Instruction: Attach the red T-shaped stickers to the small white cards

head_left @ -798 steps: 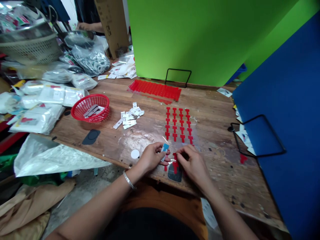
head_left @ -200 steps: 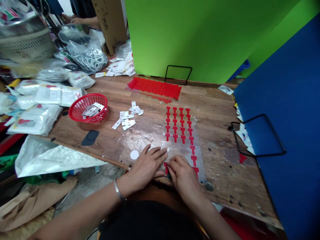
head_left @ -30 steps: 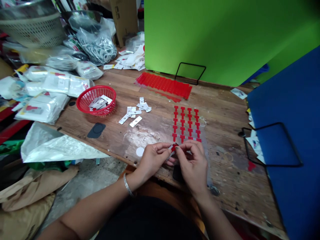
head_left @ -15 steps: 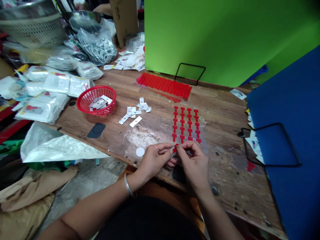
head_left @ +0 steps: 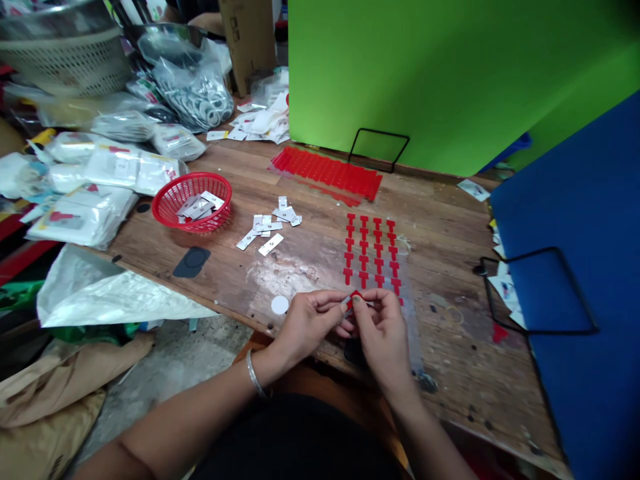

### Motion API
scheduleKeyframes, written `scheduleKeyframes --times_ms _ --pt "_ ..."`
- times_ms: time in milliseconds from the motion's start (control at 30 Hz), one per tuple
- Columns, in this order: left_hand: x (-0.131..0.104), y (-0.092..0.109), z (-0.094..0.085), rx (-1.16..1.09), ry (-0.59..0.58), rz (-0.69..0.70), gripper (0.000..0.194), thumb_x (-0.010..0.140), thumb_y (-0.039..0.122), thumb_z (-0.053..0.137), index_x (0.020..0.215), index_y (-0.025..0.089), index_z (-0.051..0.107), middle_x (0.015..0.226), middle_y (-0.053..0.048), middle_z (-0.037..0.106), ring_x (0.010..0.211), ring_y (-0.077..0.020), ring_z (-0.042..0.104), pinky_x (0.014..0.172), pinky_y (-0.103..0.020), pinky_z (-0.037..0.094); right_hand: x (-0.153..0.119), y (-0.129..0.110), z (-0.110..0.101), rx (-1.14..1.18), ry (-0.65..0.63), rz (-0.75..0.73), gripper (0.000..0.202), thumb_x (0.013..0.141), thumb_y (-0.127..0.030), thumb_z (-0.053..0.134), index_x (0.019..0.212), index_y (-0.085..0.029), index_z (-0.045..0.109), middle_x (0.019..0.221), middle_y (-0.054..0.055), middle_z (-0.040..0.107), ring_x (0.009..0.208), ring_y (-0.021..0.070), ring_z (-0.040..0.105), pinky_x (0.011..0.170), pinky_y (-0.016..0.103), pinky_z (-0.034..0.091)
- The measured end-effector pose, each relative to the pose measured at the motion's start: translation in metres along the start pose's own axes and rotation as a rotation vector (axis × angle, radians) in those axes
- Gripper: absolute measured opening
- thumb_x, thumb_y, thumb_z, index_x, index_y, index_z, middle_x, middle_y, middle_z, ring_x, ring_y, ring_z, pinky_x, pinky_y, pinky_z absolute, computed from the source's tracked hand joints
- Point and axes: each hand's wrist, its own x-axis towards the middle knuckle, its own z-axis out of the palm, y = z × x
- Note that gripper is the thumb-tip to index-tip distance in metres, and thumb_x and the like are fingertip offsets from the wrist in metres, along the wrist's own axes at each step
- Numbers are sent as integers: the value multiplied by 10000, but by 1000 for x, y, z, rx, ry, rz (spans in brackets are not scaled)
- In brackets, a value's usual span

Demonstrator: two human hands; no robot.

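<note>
Close to the table's front edge, my left hand (head_left: 309, 325) pinches a small silvery metal plate (head_left: 346, 305) between thumb and fingers. A red T-shaped sticker (head_left: 355, 295) lies against that plate, and my right hand (head_left: 387, 340) grips it with the thumb pressed on top. Fingers of both hands hide part of the two pieces. Just beyond my hands, several red T-shaped stickers (head_left: 379, 251) sit in rows on a clear sheet (head_left: 413, 313). Several loose metal plates (head_left: 271, 245) lie scattered left of the rows, and more fill a red plastic basket (head_left: 165, 215).
Red sticker sheets (head_left: 327, 173) lie at the back by a green panel (head_left: 425, 73). A blue panel (head_left: 590, 220) with a black wire stand (head_left: 545, 331) borders the right. Packed plastic bags (head_left: 80, 213) crowd the left. A white disc (head_left: 280, 305) lies near the front edge.
My right hand has shifted slightly left and its fingers have closed in on the red sticker at the plate. My left hand stays almost in place.
</note>
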Motion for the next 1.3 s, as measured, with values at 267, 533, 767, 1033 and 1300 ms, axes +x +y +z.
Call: scheduleKeyframes --times_ms 267,533,767,1033,1300 --pt "-4 5 -2 -19 6 9 388 716 358 709 1010 107 685 697 -44 699 615 -127 649 608 -233 555 -3 -12 4 153 39 -13 416 767 -327 645 1091 -232 401 759 -27 628 562 116 597 505 224 500" --pt "-2 5 -7 -20 10 -68 455 620 419 773 919 98 651 720 -50 693 645 -127 655 615 -222 536 4 -4 -5 97 -49 32 244 726 -363 702 859 -176 622 700 7 652 571 115 594 541 227 502" --pt "-2 1 -5 -30 47 -81 493 548 460 800 815 81 633 606 -32 649 529 -102 603 539 -212 509 5 4 -2 116 -152 75 256 719 -407 710 701 -168 619 585 -17 611 499 97 536 478 205 443" --pt "7 43 -59 393 269 210 328 709 391 686 889 117 695 686 -56 692 559 -134 608 558 -241 488 10 5 -3 105 -229 113 368 785 -508 600 833 -154 688 739 75 694 575 142 609 505 247 485" --pt "5 152 -165 1234 959 762 271 807 268 577 1043 168 665 1041 -76 677 989 -225 605 937 -354 424 9 14 -44 -48 -37 87 331 714 -464 690 869 -171 693 778 73 701 647 160 630 566 264 523"
